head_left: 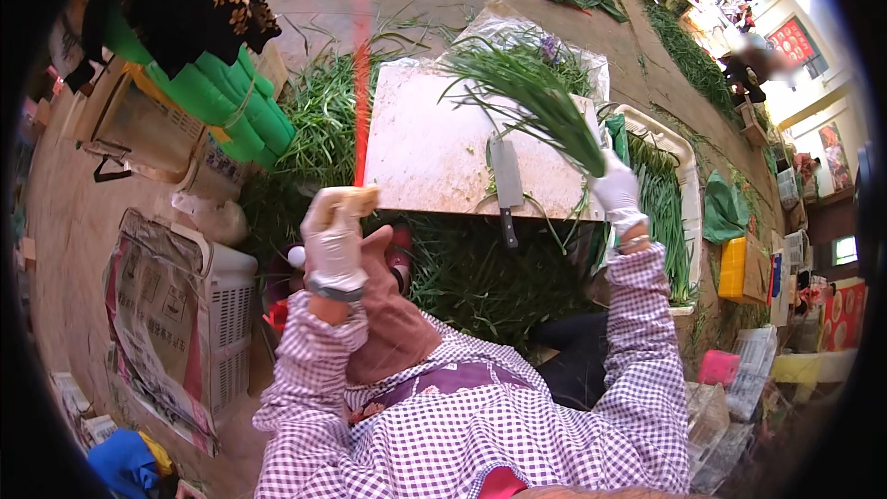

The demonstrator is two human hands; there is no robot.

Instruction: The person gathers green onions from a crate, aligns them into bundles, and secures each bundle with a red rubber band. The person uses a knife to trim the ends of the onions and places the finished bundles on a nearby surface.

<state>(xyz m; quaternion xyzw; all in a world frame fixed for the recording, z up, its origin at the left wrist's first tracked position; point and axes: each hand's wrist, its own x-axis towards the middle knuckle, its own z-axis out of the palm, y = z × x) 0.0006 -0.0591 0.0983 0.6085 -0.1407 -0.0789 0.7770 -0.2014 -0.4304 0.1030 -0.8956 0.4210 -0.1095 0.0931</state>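
Observation:
My right hand (617,192), in a white glove, is closed around the lower end of a bunch of garlic chives (545,102). The long green leaves fan up and left over the white board (416,148). My left hand (334,233), also gloved, has its fingers bent together at the board's near left corner. A translucent red strip (361,111) runs upward from those fingers; they seem to pinch it. Between my hands a knife (506,176) with a black handle lies on the board, its handle past the near edge. A few loose leaves lie around the blade.
Heaped greens (323,111) lie left of the board and below it. On the right stands a white crate (688,176) packed with green bundles. A slatted basket (226,323) and green bags (217,97) stand at left. Farther right is a yellow crate (744,268). A blurred person (753,65) is far off.

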